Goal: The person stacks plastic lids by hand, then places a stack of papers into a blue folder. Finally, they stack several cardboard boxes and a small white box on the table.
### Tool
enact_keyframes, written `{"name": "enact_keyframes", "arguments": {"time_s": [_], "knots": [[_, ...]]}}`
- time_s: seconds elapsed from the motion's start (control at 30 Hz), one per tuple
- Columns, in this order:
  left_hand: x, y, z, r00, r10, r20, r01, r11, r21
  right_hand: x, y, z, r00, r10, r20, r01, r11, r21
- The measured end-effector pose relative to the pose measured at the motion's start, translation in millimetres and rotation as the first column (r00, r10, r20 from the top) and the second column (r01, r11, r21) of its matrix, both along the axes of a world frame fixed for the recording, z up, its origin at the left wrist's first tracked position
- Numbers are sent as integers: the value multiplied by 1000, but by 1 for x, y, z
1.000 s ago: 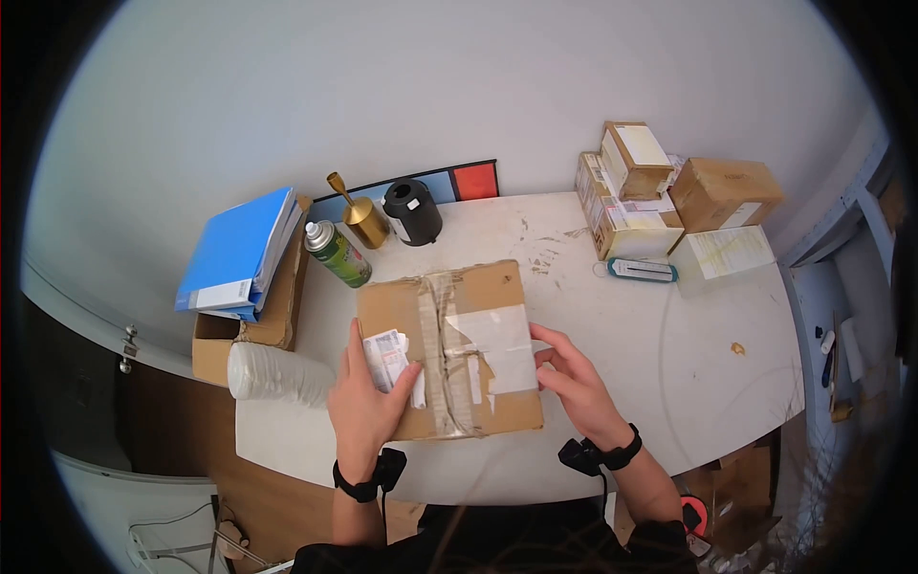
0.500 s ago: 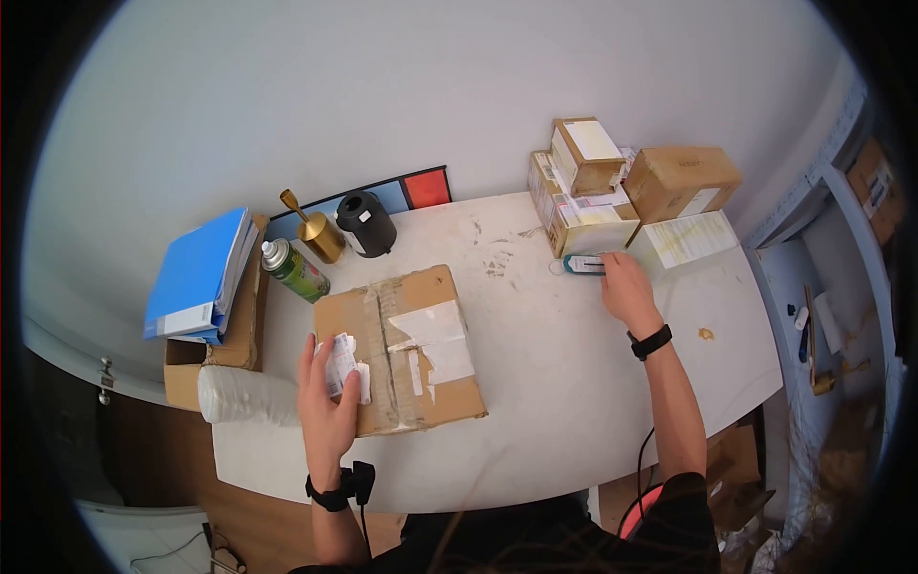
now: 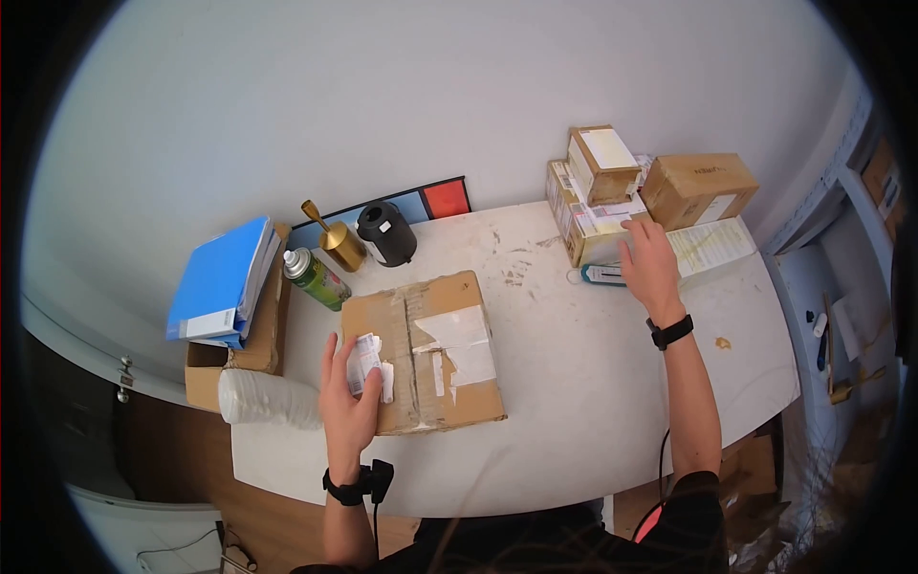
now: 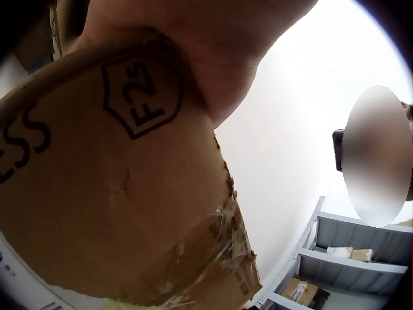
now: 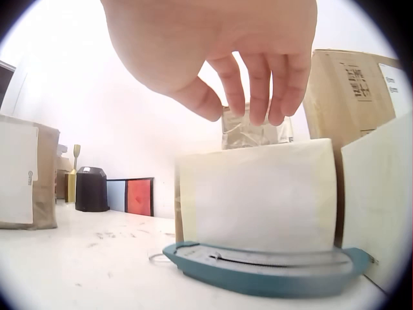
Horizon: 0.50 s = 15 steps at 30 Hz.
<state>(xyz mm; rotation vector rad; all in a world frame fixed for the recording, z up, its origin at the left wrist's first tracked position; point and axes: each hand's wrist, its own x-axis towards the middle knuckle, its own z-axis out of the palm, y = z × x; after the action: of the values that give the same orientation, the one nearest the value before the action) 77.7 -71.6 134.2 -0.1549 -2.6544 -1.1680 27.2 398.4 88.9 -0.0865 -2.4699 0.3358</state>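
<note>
A taped cardboard box [image 3: 421, 354] with torn white labels lies on the white table. My left hand [image 3: 349, 411] rests along its left side, fingers fairly straight and thumb over the top face. Black print marks the box's side [image 4: 122, 187] in the left wrist view. My right hand [image 3: 652, 268] holds nothing and hovers near a teal, flat tool with a ring at one end [image 3: 602, 275]. From the right wrist, the tool [image 5: 271, 274] shows a long slot in a pale face; relaxed fingers [image 5: 258, 90] hang above and behind it.
Small cardboard boxes [image 3: 601, 215] are stacked behind the teal tool, another brown box [image 3: 703, 187] beside them. On the left stand a spray can [image 3: 317, 279], a gold bottle [image 3: 341, 247], a black cylinder [image 3: 385, 234], blue binders [image 3: 220, 277] and a white roll [image 3: 273, 399].
My right hand left the box's right side, reached the teal tool half a second ago, and now sits a little above it. The left hand stays on the box; the head view shifted.
</note>
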Motion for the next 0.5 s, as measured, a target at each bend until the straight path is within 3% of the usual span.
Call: {"name": "enact_keyframes", "arguments": {"time_s": [0.03,0.13,0.23,0.37,0.5], "knots": [[-1,7,4,999,40,-7,-40,998,38,-7,-6,6,998,58,-30,-58,998,-8],[-14,6,-16,960,2,-281,46,986,162,-33,-20,-2,974,226,1,-226,971,77],[-10,14,-13,936,-238,-259,290,940,182,-42,-33,-15,980,173,102,-181,981,75],[-8,40,12,830,-532,-169,470,830,-302,-42,-34,-33,989,123,79,-133,981,139],[-34,64,10,828,-545,-133,456,792,-407,-36,-36,-32,987,122,106,-133,986,102]]}}
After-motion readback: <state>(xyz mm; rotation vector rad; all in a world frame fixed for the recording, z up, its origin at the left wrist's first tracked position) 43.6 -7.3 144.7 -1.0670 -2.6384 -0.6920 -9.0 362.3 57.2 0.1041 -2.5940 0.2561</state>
